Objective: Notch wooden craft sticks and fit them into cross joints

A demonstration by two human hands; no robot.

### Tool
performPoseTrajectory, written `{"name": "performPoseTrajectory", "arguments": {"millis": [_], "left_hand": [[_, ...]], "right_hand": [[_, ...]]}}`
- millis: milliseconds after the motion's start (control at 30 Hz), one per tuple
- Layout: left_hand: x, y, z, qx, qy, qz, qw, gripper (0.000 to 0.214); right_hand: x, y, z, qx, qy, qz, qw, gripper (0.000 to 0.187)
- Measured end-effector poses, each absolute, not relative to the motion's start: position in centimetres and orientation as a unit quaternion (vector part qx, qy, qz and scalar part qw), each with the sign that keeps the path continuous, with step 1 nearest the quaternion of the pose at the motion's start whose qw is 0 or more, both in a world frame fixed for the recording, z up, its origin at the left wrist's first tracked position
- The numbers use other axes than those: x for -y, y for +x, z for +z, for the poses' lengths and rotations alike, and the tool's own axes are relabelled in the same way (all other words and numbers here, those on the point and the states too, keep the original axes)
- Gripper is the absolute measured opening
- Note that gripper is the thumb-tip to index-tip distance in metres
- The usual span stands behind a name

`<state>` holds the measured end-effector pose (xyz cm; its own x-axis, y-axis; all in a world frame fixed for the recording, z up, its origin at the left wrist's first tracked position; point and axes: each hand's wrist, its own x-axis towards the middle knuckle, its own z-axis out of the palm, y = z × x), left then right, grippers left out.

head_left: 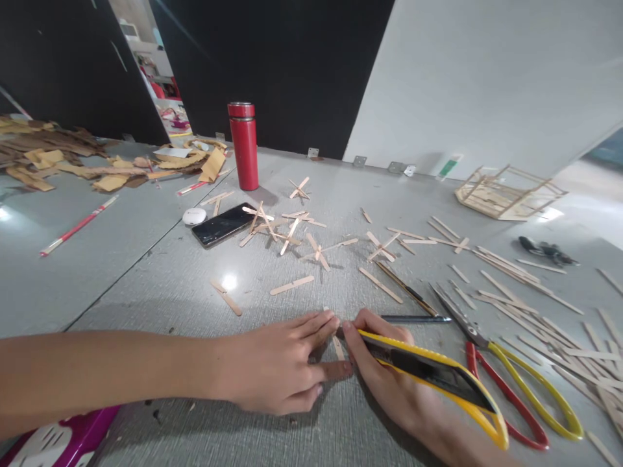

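Observation:
My right hand is wrapped round a yellow and black utility knife, its front end down near the table. The blade is hidden by my fingers. Under the spread fingers of my left hand, a small wooden craft stick is pressed against the table; most of it is covered. The fingertips of both hands nearly meet over it. Just beyond them lie a notched craft stick and a broken one. A dark pencil rests behind my right hand.
Scissors and many loose sticks lie to the right. Interlocked stick pieces, a phone and a red flask stand or lie ahead. A stick frame is at back right, cardboard scraps at back left.

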<state>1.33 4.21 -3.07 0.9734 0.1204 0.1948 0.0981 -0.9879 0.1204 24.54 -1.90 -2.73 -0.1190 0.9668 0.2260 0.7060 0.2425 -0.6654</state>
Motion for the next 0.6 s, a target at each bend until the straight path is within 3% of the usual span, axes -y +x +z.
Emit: {"name": "performPoseTrajectory", "arguments": {"millis": [233, 600], "left_hand": [[-4.0, 1.3, -3.2, -0.072, 0.989, 0.100, 0.082, 0.050], [-3.8, 1.3, -2.7, -0.090, 0.991, 0.081, 0.056, 0.050]], "right_hand": [[1.0, 22.7, -2.4, 0.724, -0.610, 0.148, 0.286, 0.035], [1.1, 23.7, -3.3, 0.744, -0.589, 0.175, 0.261, 0.034]]}}
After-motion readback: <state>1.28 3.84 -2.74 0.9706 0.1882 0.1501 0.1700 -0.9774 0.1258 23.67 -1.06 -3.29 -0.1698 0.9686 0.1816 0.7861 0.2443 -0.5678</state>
